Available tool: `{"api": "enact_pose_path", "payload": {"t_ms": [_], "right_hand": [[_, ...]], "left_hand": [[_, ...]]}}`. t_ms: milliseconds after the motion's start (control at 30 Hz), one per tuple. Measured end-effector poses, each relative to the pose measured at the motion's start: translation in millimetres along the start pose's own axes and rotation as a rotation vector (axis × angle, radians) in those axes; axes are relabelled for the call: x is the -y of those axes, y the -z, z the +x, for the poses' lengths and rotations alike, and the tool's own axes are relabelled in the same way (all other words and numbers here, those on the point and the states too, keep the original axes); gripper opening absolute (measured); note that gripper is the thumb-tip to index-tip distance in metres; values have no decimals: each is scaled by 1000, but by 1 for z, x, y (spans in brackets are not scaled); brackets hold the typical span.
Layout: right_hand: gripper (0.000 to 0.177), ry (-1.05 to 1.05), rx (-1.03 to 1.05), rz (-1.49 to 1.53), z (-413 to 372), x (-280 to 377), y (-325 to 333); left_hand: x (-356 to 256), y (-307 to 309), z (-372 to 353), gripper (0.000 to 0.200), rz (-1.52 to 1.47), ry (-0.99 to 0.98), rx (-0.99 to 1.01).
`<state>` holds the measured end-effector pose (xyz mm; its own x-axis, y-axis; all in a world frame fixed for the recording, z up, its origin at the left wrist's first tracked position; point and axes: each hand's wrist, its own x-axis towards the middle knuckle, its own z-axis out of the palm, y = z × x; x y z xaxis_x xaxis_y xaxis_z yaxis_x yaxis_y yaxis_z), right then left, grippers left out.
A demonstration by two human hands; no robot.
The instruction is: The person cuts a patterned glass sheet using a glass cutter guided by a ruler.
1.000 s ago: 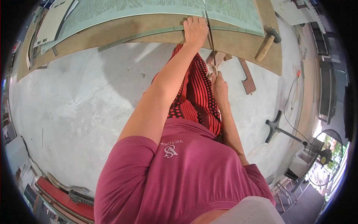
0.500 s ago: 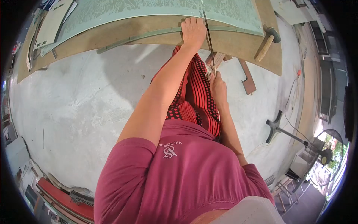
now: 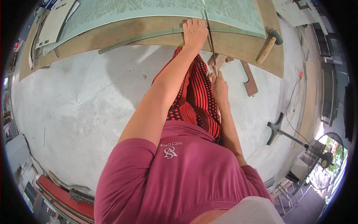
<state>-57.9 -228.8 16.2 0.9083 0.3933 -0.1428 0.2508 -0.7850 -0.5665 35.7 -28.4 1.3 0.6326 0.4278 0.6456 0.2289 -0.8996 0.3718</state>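
Note:
My left hand (image 3: 194, 33) presses down on a long, narrow grey-green strip (image 3: 156, 34), its fingers bent over the strip near the table's front edge. My right hand (image 3: 220, 87), lower and nearer my body, is closed around the light-coloured handle end of a long, thin saw (image 3: 211, 42). The dark blade crosses the strip just right of my left hand and points away from me. Where blade and strip meet, any cut is too small to make out.
The brown table (image 3: 238, 46) carries a patterned pale green sheet (image 3: 149, 8), a wooden-handled mallet (image 3: 269, 46) at right and white panels (image 3: 56, 22) at left. Brown wooden pieces (image 3: 249, 80) lie below the table edge. A standing fan (image 3: 323, 158) is at far right.
The whole view has shifted slightly. Both hands keep almost the same places, the left on the strip and the right on the saw.

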Motion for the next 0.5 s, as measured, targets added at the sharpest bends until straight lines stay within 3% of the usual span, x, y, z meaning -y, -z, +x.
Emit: {"api": "enact_pose_path", "payload": {"t_ms": [67,200,400,500], "right_hand": [[31,-37,34,-18,28,17,9],[30,87,-66,-52,44,20,-2],[28,48,-40,43,-8,-16,-11],[33,23,-9,11,15,2,-2]], "left_hand": [[-2,2,2,11,-25,16,7],[1,0,4,11,-24,18,-11],[0,-2,1,11,2,16,-4],[-2,1,2,12,-16,8,25]]}}
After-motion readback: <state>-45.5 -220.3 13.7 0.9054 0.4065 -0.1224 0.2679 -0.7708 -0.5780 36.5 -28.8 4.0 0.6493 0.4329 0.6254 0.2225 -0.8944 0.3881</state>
